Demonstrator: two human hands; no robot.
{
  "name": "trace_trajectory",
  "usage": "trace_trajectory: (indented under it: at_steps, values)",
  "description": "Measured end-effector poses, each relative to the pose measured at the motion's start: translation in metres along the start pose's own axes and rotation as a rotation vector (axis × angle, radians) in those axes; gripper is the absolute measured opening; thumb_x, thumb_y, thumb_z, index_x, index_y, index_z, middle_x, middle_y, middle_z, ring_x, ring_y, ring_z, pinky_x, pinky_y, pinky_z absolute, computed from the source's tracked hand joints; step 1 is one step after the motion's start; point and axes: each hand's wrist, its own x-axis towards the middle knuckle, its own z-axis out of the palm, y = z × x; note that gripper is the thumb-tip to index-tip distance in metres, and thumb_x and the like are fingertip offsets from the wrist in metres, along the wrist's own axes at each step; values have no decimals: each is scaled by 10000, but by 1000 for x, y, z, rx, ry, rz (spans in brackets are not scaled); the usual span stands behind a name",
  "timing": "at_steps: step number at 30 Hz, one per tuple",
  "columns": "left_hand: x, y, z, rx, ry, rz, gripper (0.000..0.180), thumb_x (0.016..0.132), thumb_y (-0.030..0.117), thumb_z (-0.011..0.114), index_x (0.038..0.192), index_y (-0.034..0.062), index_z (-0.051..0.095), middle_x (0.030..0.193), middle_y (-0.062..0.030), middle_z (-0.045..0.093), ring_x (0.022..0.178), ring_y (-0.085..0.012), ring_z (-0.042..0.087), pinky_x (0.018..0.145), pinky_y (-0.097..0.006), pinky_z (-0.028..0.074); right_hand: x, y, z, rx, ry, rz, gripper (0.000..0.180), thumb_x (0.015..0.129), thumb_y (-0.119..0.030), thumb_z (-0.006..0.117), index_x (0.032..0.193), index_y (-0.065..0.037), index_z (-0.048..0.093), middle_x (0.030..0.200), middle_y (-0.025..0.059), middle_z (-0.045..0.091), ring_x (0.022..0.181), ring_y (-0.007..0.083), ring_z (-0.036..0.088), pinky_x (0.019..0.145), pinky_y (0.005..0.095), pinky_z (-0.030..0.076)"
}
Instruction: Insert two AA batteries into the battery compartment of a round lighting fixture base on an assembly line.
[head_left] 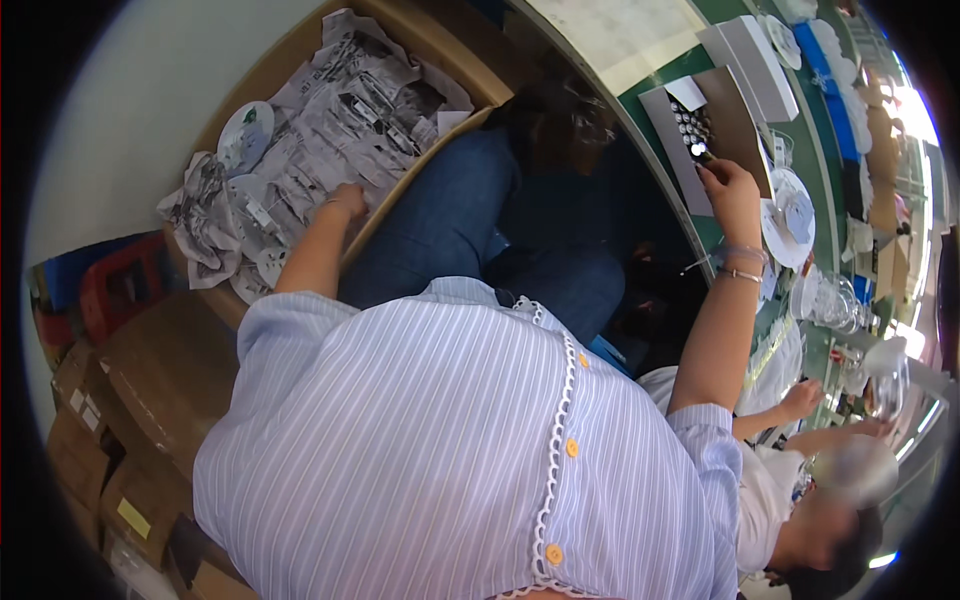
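My right hand [732, 188] reaches over an open white box [655, 115] on the green table. Its thumb and fingers pinch a small dark piece [706, 158], too small to name. Beside those fingertips, several small, shiny, round-ended pieces [690, 125] stand in rows inside the box. Down to the left, my left hand [348, 200] rests at the crumpled newspaper [345, 110] in a large cardboard box [490, 85]. Its fingers are mostly hidden. Clear glass-like pieces with white round discs [246, 135] lie on and among the paper.
A white lid-like box [755, 65] lies on the green table [640, 110]. Near my right wrist is a white disc [790, 220], with clear glassware [830, 300] beyond. A co-worker's hand [800, 398] is at work to the right. Cardboard cartons [150, 380] and a red stool [120, 285] stand at left.
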Motion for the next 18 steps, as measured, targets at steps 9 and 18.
trace_trajectory:
  at_steps: [9, 18]
  values:
    - [-37, -80, -24, 509, 328, -524, 376, 838, 232, 449, 1198, 139, 506, 1352, -131, 356, 1275, -303, 290, 1024, -454, 240, -45, -25, -19, 58, 353, -181, 172, 840, -101, 508, 939, 12, 591, 878, 177, 522, 815, 320, 519, 733, 364, 419]
    - [-26, -150, -47, 415, 315, -590, 342, 809, 178, 515, 1095, -8, 502, 1059, -146, 600, 936, -295, 607, 790, -358, 492, -68, -23, -21, 232, 435, -112, 180, 844, -109, 540, 976, -3, 599, 866, 114, 514, 757, 206, 506, 657, 290, 416]
